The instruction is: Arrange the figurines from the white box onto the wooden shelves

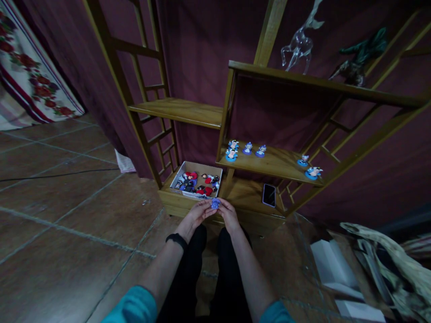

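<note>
A small purple figurine (215, 204) is pinched between my left hand (199, 211) and my right hand (229, 214), just in front of the low shelf. Both hands have their fingers closed around its sides. Right behind them a white cardboard box (218, 172) holds several figurines, mostly red, black and purple. On the shelf above, two purple figurines (261, 151) stand near the middle. Two blue-based figurines (231, 155) stand at that shelf's left end, and another pair of blue-based figurines (313, 172) at its right end.
A phone (269, 195) lies on the low shelf to the right. A clear glass animal (299, 47) and a dark green statue (362, 56) stand on the top shelf. White boxes (335, 267) and cloth lie on the floor at right. A cable (60, 176) crosses the tiles at left.
</note>
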`<state>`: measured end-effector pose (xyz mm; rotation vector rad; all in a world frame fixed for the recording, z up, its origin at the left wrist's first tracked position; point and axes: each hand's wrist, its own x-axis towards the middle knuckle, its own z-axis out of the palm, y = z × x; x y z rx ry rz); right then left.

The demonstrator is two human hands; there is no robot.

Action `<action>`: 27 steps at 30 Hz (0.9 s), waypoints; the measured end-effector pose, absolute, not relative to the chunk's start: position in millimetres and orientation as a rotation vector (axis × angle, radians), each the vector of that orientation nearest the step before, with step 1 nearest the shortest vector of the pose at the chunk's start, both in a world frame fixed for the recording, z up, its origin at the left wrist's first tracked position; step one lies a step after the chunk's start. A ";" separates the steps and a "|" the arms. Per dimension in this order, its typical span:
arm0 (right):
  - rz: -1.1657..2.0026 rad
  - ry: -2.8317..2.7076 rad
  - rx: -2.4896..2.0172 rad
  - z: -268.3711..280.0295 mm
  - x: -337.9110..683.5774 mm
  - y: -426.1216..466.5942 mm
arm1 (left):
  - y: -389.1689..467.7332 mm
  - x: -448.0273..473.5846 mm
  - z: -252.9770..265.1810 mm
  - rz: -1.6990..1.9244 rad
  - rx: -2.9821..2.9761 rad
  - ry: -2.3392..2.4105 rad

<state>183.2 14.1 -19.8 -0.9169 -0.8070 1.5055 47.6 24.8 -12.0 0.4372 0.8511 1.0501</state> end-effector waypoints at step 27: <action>1.821 -0.827 -0.951 -20.7 200.6 15.0 | 24.8 33.2 -10.3 0.825 0.712 1.011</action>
